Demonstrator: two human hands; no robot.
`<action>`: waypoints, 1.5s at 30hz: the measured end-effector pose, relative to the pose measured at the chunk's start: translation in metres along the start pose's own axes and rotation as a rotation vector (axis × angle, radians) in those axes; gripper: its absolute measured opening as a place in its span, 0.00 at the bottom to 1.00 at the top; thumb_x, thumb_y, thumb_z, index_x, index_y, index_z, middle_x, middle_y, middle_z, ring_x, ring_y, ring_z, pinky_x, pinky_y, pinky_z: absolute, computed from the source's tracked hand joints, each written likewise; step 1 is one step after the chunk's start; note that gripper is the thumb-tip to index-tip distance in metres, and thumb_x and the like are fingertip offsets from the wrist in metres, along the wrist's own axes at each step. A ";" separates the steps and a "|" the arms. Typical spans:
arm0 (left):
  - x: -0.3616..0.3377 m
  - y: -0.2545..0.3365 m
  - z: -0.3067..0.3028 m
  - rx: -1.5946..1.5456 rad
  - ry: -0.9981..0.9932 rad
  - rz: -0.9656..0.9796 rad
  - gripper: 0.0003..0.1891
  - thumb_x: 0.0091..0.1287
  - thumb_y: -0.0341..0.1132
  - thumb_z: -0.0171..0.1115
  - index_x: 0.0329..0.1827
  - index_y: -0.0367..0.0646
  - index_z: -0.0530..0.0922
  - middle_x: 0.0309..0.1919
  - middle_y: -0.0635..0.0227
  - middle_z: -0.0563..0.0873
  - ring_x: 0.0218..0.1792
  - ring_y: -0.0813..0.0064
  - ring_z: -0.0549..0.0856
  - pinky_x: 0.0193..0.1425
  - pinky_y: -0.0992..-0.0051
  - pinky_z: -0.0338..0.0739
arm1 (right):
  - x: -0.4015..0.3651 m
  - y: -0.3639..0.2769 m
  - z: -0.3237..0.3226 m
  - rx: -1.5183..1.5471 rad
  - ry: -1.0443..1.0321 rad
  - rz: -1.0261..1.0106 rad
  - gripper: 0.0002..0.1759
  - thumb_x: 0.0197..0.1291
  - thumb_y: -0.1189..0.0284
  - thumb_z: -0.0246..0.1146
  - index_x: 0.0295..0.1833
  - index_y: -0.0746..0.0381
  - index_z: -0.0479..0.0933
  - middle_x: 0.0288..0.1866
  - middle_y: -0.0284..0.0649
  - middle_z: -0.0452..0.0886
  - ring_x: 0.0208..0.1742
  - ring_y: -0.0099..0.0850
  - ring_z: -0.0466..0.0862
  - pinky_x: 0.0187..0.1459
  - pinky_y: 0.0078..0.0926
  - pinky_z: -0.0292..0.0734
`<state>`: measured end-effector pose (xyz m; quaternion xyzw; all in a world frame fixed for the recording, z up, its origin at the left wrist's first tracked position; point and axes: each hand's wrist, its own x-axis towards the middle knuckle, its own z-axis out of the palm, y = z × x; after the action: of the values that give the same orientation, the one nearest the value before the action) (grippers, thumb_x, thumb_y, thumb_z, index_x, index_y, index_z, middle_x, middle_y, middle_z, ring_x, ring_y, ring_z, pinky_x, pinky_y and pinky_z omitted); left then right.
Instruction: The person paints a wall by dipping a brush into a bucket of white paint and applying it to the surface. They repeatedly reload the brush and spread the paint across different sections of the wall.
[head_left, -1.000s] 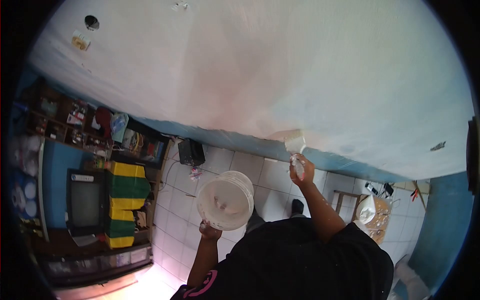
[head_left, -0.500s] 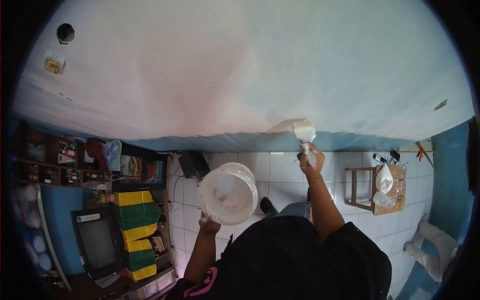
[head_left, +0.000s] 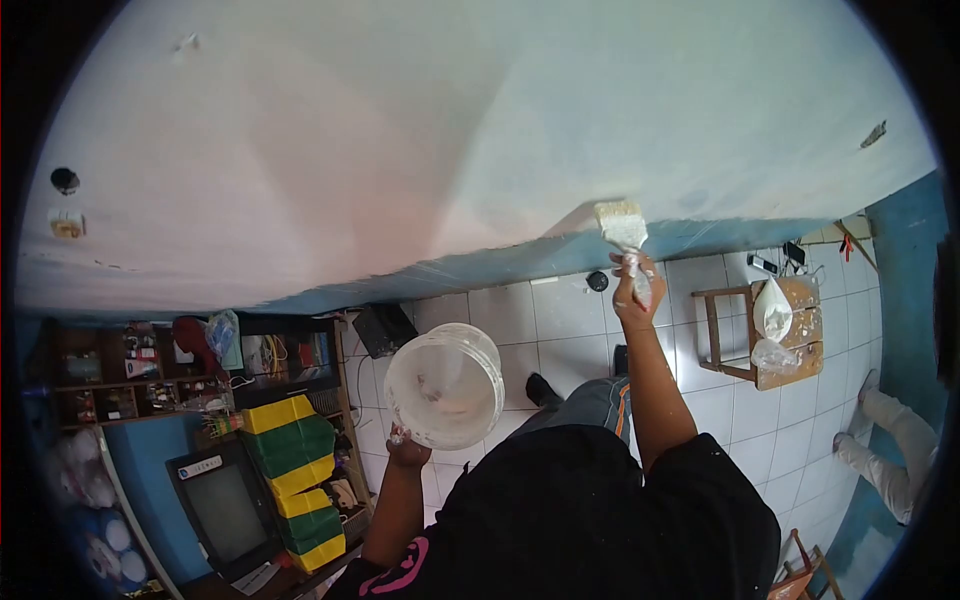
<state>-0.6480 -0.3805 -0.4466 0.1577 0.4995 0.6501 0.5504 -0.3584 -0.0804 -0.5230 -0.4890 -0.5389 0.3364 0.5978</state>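
Right hand (head_left: 632, 292) aloft, probably clenched.

Fisheye lens bent the edges; a black vignette ringed the frame. Daylight was soft and even. The wall (head_left: 400, 150) above the right hand (head_left: 632, 295) was bright, with a pinkish cast leftward. The brush (head_left: 622, 222) threw a faint shadow. The shelves (head_left: 120, 370) beyond the left hand (head_left: 408, 450) were dim and soft.

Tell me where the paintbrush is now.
Head view, right of centre: the right hand holds the paintbrush, bristles on the white wall by its blue band, up and right of the bucket.
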 end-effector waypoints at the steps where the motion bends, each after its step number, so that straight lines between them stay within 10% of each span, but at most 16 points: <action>1: 0.001 0.002 0.013 0.021 0.012 -0.005 0.46 0.48 0.50 0.64 0.69 0.43 0.52 0.67 0.60 0.61 0.67 0.58 0.63 0.69 0.57 0.58 | 0.007 -0.014 -0.009 0.024 0.028 0.058 0.13 0.57 0.71 0.57 0.43 0.68 0.77 0.36 0.48 0.82 0.35 0.32 0.84 0.38 0.21 0.76; 7: 0.001 -0.013 0.062 -0.033 0.059 -0.055 0.46 0.46 0.49 0.66 0.69 0.43 0.54 0.65 0.60 0.64 0.65 0.58 0.65 0.68 0.57 0.60 | 0.084 -0.037 -0.039 -0.261 -0.054 -0.719 0.16 0.51 0.67 0.63 0.45 0.62 0.78 0.41 0.43 0.82 0.34 0.40 0.81 0.39 0.31 0.79; 15: -0.007 -0.039 0.122 -0.046 -0.011 -0.019 0.46 0.47 0.48 0.66 0.69 0.43 0.54 0.66 0.60 0.64 0.65 0.58 0.65 0.68 0.56 0.60 | 0.037 0.043 -0.088 -0.191 -0.277 -0.261 0.15 0.48 0.75 0.61 0.45 0.61 0.78 0.42 0.46 0.81 0.36 0.41 0.83 0.37 0.31 0.78; 22: -0.025 -0.077 0.124 -0.042 -0.011 0.046 0.43 0.52 0.46 0.64 0.69 0.43 0.53 0.66 0.60 0.64 0.65 0.58 0.65 0.69 0.57 0.59 | 0.116 -0.024 -0.100 -0.106 -0.189 -0.687 0.20 0.45 0.77 0.61 0.48 0.66 0.76 0.44 0.44 0.81 0.27 0.38 0.79 0.33 0.30 0.78; 29: -0.025 -0.094 0.147 -0.009 0.034 0.087 0.41 0.52 0.39 0.62 0.68 0.48 0.51 0.64 0.61 0.63 0.64 0.59 0.66 0.69 0.59 0.59 | 0.071 0.026 -0.133 -0.174 -0.317 -0.406 0.21 0.52 0.76 0.60 0.53 0.67 0.72 0.37 0.50 0.81 0.33 0.39 0.84 0.34 0.28 0.78; 35: -0.027 -0.094 0.199 0.082 -0.006 0.142 0.43 0.51 0.37 0.62 0.66 0.55 0.44 0.62 0.64 0.62 0.62 0.61 0.68 0.60 0.61 0.71 | 0.053 -0.056 -0.176 0.413 -0.350 0.334 0.24 0.60 0.71 0.55 0.58 0.76 0.67 0.35 0.46 0.82 0.31 0.26 0.82 0.31 0.21 0.76; 45: -0.054 -0.126 0.199 0.093 0.104 0.154 0.42 0.49 0.24 0.61 0.63 0.55 0.45 0.62 0.64 0.60 0.59 0.65 0.68 0.46 0.71 0.78 | -0.003 -0.184 -0.210 0.226 -0.982 0.109 0.12 0.55 0.74 0.61 0.45 0.67 0.77 0.32 0.42 0.83 0.33 0.26 0.83 0.36 0.21 0.76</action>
<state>-0.4089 -0.3458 -0.4420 0.1872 0.5433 0.6739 0.4643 -0.1770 -0.1839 -0.3374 -0.2328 -0.6904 0.6134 0.3047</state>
